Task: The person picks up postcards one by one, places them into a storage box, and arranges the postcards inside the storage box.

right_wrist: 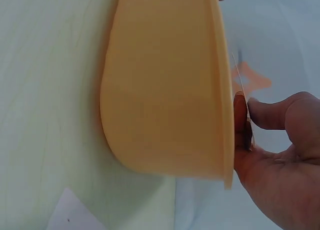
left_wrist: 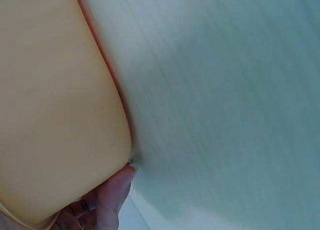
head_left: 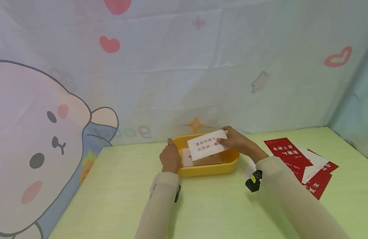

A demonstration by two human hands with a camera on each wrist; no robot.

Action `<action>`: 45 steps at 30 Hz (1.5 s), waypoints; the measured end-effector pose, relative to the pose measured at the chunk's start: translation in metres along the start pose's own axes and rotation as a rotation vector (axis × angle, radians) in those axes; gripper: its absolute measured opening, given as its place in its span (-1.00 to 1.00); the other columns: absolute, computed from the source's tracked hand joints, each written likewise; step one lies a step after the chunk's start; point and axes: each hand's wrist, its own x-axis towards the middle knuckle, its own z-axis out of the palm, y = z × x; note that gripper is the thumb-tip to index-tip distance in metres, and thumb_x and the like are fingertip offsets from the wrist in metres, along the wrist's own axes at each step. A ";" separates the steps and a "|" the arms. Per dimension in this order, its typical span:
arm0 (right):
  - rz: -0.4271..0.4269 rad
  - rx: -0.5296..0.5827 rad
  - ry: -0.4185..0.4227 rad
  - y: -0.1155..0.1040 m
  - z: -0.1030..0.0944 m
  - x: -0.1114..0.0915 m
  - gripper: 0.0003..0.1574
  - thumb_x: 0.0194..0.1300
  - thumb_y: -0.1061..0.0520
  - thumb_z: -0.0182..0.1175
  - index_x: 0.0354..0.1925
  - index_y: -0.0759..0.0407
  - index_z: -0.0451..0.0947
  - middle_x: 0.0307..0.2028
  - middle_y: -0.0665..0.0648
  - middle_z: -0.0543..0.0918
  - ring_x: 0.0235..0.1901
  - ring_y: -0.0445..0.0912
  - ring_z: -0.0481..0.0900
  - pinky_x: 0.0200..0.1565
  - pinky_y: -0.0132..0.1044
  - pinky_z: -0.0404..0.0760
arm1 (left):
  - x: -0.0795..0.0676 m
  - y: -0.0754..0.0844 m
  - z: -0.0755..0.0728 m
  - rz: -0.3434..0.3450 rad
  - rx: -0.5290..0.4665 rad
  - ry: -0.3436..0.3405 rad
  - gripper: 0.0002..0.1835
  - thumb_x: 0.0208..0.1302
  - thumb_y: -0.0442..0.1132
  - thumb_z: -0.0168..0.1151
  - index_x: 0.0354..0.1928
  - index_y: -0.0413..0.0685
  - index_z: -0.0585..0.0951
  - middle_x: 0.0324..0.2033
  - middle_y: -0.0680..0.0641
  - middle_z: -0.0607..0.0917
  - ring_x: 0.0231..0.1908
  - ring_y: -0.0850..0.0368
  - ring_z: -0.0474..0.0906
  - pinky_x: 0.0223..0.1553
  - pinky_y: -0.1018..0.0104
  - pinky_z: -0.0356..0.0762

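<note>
My right hand [head_left: 236, 141] pinches a white card [head_left: 206, 146] with Chinese characters, held tilted above the yellow plastic basket [head_left: 206, 171]. In the right wrist view the card [right_wrist: 241, 78] shows edge-on between thumb and fingers, just past the basket's rim. My left hand [head_left: 171, 157] grips the basket's left end; the left wrist view has its fingers [left_wrist: 114, 192] against the outer wall. Inside the basket lie a white card [head_left: 187, 157] and a brownish card [head_left: 208, 160], partly covered by the held card.
Several red and white cards, among them a red pennant-shaped one [head_left: 287, 152], overlap on the table at the right. A pale card [head_left: 249, 168] lies beside the basket, partly behind my right forearm. A printed curtain [head_left: 172, 83] hangs along the table's back edge.
</note>
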 end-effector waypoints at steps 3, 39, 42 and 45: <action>-0.011 -0.047 0.024 0.000 0.006 0.003 -0.08 0.50 0.01 0.03 0.51 0.37 -0.21 0.43 0.52 0.16 0.33 0.29 0.32 0.44 0.19 0.21 | -0.001 0.000 0.000 0.006 0.006 -0.002 -0.32 0.29 -0.32 0.26 0.37 -0.23 0.19 -0.15 -0.24 0.73 -0.25 -0.11 0.72 -0.22 0.07 0.69; -0.054 -0.524 0.220 0.009 0.054 0.022 0.04 0.34 -0.06 0.27 0.37 0.61 0.02 0.09 0.49 0.56 -0.13 0.12 0.57 0.15 0.00 0.57 | 0.004 0.001 0.008 0.000 -0.005 0.014 -0.48 0.36 -0.32 0.17 0.28 -0.20 0.24 -0.20 -0.23 0.72 -0.27 -0.10 0.72 -0.24 0.06 0.68; -0.025 -0.519 0.219 0.009 0.056 0.023 0.08 0.33 -0.07 0.28 0.40 0.57 -0.03 0.11 0.49 0.54 -0.12 0.12 0.57 0.14 -0.01 0.58 | 0.005 0.001 0.008 -0.005 0.005 0.011 -0.47 0.36 -0.31 0.18 0.29 -0.20 0.24 -0.20 -0.22 0.72 -0.28 -0.09 0.72 -0.25 0.08 0.69; -0.009 -0.521 0.222 0.009 0.058 0.025 0.10 0.32 -0.09 0.29 0.41 0.56 -0.05 0.13 0.49 0.53 -0.09 0.14 0.57 0.15 -0.01 0.57 | 0.005 0.001 0.008 -0.010 0.011 0.011 -0.45 0.36 -0.31 0.18 0.31 -0.20 0.24 -0.22 -0.21 0.72 -0.30 -0.08 0.72 -0.27 0.08 0.68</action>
